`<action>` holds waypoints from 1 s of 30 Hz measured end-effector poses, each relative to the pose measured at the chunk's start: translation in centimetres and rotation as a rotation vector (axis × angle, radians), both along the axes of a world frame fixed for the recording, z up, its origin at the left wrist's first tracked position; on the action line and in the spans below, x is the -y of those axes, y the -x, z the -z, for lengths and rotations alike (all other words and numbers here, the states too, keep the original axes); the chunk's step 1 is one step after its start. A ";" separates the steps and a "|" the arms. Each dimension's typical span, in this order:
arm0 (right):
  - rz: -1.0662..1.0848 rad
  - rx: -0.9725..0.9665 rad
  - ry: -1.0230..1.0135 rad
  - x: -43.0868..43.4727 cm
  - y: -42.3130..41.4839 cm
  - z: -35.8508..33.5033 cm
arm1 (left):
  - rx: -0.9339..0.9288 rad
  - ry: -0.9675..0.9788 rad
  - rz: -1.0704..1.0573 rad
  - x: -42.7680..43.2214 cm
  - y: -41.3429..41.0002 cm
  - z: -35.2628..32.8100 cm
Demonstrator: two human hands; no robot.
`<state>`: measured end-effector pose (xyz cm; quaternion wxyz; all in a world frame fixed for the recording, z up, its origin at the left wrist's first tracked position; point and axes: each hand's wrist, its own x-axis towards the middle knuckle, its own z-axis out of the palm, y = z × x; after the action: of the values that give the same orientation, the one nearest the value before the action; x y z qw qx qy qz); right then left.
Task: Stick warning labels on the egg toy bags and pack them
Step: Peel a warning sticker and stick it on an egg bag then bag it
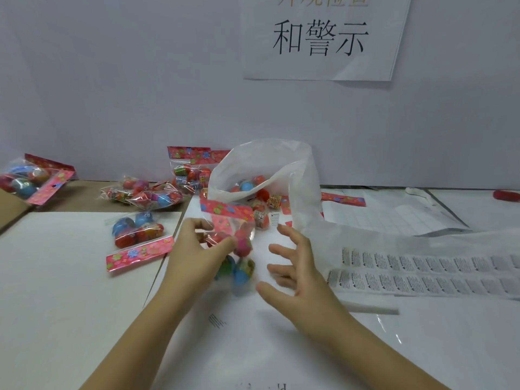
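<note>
A pale wall (126,80) stood behind a white table (281,347). At the far left, an open cardboard box (8,209) held egg toy packs with red flowered headers. Right of it, loose packs (140,192) were heaped against the wall, and a single pack (138,237) lay on a white board (70,277). A large translucent plastic bag (298,175) stood open near the middle with more egg packs inside. To its right lay a spent backing sheet (394,215) and, nearer the person, two strips of warning labels (422,271). A small red object (506,195), too blurred to identify, sat at the far right edge. A paper sign (320,38) on the wall read "和警示" below a line that was cut off, and each label bore the word "WARNING" above finer print too small to read. The left hand (194,249) gripped the egg toy bag (242,244) by its side, thumb and fingers curled round it, holding it upright just in front of the plastic bag. The right hand (295,266) hovered just beside it with fingers spread and empty, seemingly not touching the bag.
</note>
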<state>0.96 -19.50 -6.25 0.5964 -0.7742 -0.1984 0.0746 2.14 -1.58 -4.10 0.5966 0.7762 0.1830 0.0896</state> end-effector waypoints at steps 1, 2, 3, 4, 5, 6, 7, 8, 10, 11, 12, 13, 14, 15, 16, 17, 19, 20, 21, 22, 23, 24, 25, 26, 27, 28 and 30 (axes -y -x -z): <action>0.003 0.021 -0.042 0.0 0.0 -0.1 | 0.084 0.087 -0.001 0.3 0.2 -0.4; 0.007 0.049 -0.087 0.1 0.0 -0.1 | 0.153 0.184 -0.003 0.6 0.5 -1.0; 0.015 0.077 -0.139 0.0 0.1 -0.2 | 0.201 0.286 -0.009 0.8 0.8 -1.5; 0.025 0.100 -0.196 0.0 0.1 -0.3 | 0.224 0.384 -0.012 1.0 1.0 -2.1; 0.036 0.120 -0.250 -0.1 0.1 -0.5 | 0.228 0.472 -0.010 1.3 1.3 -2.6; 0.045 0.145 -0.298 -0.1 0.2 -0.7 | 0.218 0.546 0.004 1.6 1.7 -3.0; 0.055 0.175 -0.342 -0.1 0.3 -0.9 | 0.203 0.608 0.031 1.9 2.0 -3.3; 0.067 0.209 -0.384 -0.1 0.4 -1.2 | 0.188 0.656 0.072 2.2 2.3 -3.4; 0.091 0.274 -0.446 0.0 0.6 -2.0 | 0.155 0.715 0.177 2.7 2.8 -3.3; 0.098 0.303 -0.459 0.2 0.7 -2.3 | 0.134 0.732 0.227 3.0 3.0 -3.1; 0.104 0.327 -0.460 0.3 0.7 -2.6 | 0.115 0.746 0.265 3.2 3.1 -3.0; 0.107 0.340 -0.459 0.5 0.7 -2.9 | 0.102 0.764 0.292 3.4 3.1 -2.9; 0.110 0.341 -0.458 0.7 0.6 -3.2 | 0.102 0.783 0.311 3.5 3.2 -2.8; 0.112 0.333 -0.457 0.8 0.5 -3.4 | 0.114 0.792 0.320 3.6 3.2 -2.8; 0.113 0.324 -0.451 1.0 0.5 -3.6 | 0.137 0.792 0.326 3.7 3.2 -2.8; 0.114 0.317 -0.441 1.1 0.4 -3.7 | 0.164 0.791 0.332 3.7 3.2 -2.9; 0.124 0.332 -0.412 1.3 0.4 -3.8 | 0.207 0.763 0.315 3.8 3.3 -3.1; 0.138 0.372 -0.387 1.4 0.5 -3.9 | 0.219 0.745 0.287 4.0 3.3 -3.1; 0.161 0.430 -0.352 1.3 0.7 -4.0 | 0.225 0.735 0.246 4.1 3.3 -3.1; 0.185 0.484 -0.323 1.3 0.9 -4.1 | 0.227 0.744 0.202 4.1 3.3 -3.1; 0.204 0.517 -0.318 1.3 1.3 -4.2 | 0.234 0.767 0.159 4.1 3.3 -3.1; 0.216 0.521 -0.332 1.3 1.5 -4.3 | 0.251 0.793 0.131 4.1 3.3 -3.1; 0.223 0.484 -0.356 1.3 1.8 -4.5 | 0.273 0.814 0.117 4.1 3.3 -3.1; 0.217 0.399 -0.386 1.2 2.0 -4.7 | 0.292 0.826 0.111 4.0 3.3 -3.1; 0.187 0.277 -0.415 1.0 2.0 -4.9 | 0.304 0.829 0.104 4.0 3.4 -3.1; 0.139 0.148 -0.433 0.9 2.0 -5.1 | 0.310 0.822 0.095 4.0 3.4 -3.0; 0.064 -0.019 -0.427 0.8 1.9 -5.2 | 0.319 0.801 0.091 4.2 3.4 -2.7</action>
<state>-0.93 -20.28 -1.08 0.7507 -0.6355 -0.1795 0.0194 -1.22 -5.78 -1.37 0.8749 0.4670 0.0745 0.1042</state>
